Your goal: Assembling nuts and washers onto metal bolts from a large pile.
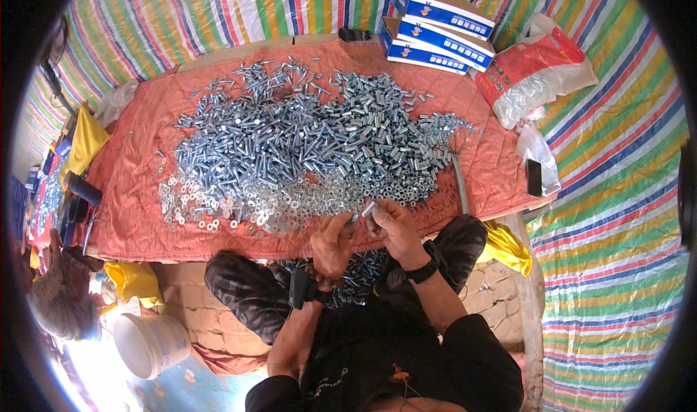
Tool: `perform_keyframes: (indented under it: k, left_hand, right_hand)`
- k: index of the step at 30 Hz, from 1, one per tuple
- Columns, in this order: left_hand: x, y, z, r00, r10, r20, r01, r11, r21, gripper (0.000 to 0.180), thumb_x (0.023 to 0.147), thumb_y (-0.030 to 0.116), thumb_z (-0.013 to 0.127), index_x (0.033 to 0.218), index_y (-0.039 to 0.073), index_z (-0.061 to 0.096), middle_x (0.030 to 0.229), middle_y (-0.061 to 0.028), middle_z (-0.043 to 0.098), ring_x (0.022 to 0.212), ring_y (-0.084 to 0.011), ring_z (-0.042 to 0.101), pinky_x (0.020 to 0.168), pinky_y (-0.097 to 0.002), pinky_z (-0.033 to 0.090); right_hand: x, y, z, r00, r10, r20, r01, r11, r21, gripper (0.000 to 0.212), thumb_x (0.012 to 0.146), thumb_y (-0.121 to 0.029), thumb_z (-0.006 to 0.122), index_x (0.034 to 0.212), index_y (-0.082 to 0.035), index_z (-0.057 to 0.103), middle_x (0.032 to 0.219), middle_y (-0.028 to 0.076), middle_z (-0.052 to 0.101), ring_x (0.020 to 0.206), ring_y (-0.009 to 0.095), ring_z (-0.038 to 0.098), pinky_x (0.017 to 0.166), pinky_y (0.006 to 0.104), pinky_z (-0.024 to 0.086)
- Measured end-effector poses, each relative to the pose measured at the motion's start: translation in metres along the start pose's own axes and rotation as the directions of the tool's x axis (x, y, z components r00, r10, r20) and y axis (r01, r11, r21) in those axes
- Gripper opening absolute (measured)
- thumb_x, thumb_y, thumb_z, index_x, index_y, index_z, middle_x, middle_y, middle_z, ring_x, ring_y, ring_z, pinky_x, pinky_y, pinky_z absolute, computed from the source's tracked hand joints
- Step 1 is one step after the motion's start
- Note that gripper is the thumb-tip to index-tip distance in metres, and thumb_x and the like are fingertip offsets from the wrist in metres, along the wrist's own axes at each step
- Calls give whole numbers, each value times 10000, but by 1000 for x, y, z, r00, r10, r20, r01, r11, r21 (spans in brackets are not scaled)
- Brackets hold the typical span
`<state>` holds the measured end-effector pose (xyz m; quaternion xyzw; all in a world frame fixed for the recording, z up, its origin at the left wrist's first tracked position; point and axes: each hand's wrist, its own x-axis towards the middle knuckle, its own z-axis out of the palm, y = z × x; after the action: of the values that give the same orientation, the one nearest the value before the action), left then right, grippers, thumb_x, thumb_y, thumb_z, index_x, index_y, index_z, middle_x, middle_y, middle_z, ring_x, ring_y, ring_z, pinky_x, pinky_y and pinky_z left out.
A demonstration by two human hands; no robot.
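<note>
Just over the near edge of the table, my two hands are close together. My right hand (399,232) pinches a short silver metal sleeve (370,208) between thumb and fingers. My left hand (332,246) is closed with its fingertips on a small metal piece (353,218), too small to name. Beyond them spreads a big heap of metal bolts (250,132), with short metal sleeves (367,125) on its right side. Loose washers (279,203) lie along the near side, and nuts (408,193) sit nearer my right hand. More metal fasteners (361,275) lie between my legs.
A red quilted cloth (131,194) covers the table. Blue-and-white boxes (439,42) are stacked at the back right, beside a red-and-white sack (541,67). A black phone (534,177) lies at the right edge. On the left stand a white bucket (149,345) and another person (62,296).
</note>
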<state>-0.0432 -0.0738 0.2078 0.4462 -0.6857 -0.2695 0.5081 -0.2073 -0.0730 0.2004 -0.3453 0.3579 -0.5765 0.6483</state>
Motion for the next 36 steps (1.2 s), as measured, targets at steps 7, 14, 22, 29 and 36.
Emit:
perform_keyframes:
  k: [7,14,22,29,36]
  left_hand:
    - [-8,4,-12,996,50,-68,-47,998,43,261,775,-72,561,1014,9,632,879,-167,627,783,-336,631,660,-368,496]
    - [-21,0,-18,999,30,-33,-27,996,83,218,805,-40,591,1011,18,634,902,-169,623,809,-347,626,676,-377,499]
    - [-34,-3,-17,995,40,-96,-25,988,153,191,793,-18,618,981,8,635,898,-177,625,790,-347,629,654,-397,501]
    - [-39,-10,-17,988,-124,-97,126,992,16,198,769,-48,625,957,9,651,838,-163,628,764,-341,629,644,-367,498]
    - [-40,-18,-16,996,-64,-54,65,998,6,178,769,-47,630,940,-4,650,837,-171,643,728,-312,646,618,-347,495]
  right_hand:
    - [-12,-15,10,990,-140,35,135,815,-564,216,907,-173,590,1022,6,623,776,48,635,649,116,573,584,259,442]
    - [-14,-18,23,873,-308,378,478,388,-788,184,832,-33,640,1011,3,654,775,29,575,667,103,518,585,248,429]
    - [-20,8,17,979,-180,96,200,756,-624,135,860,-62,641,977,4,649,840,25,617,706,100,573,638,236,472]
    - [-15,29,13,995,58,-82,-59,998,-12,197,874,-92,643,1053,-26,592,886,31,624,734,112,606,632,260,527]
    - [-18,22,20,989,-145,-11,126,893,-431,151,870,-29,616,1016,-12,583,922,42,618,804,126,611,685,258,521]
